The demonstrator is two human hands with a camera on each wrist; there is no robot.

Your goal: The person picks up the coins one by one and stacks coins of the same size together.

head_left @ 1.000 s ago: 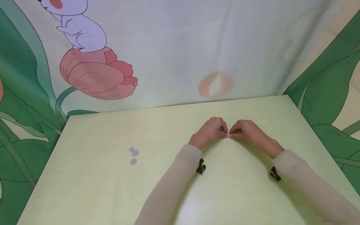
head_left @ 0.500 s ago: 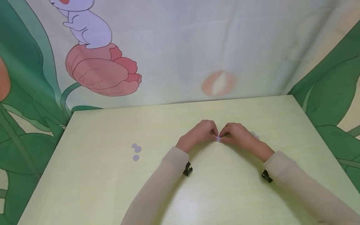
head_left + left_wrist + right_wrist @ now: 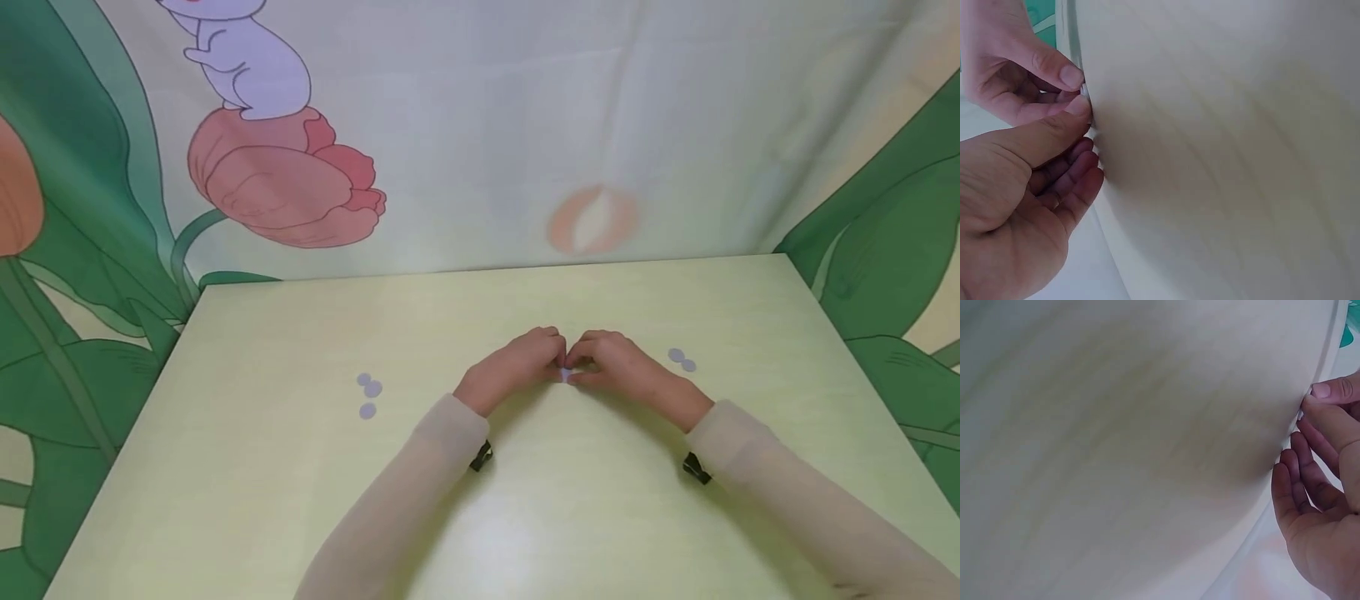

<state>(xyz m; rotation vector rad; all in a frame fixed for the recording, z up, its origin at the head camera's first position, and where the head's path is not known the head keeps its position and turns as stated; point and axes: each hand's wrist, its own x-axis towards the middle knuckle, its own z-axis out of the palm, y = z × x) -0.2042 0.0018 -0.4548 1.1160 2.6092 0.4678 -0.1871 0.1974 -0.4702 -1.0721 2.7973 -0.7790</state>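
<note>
Between my two hands is a small pale lavender disc, just over the table and mostly hidden by fingertips. My left hand pinches its left side with thumb and fingers. From the other side my right hand pinches it too, the fingertips of both hands nearly meeting. In the left wrist view only a pale sliver of the disc shows between the thumbs. The right wrist view has my right hand at its right edge, other fingers loosely bent near the tabletop.
Three similar lavender discs lie flat on the left of the pale table, two of them touching. Two more discs lie to the right, beyond my right wrist. A printed cloth hangs behind the table's far edge.
Both hands have moved left together, still pinching the disc between them. The two discs at the right, hidden at first, have come out from behind my right hand. The head view has shifted slightly.
</note>
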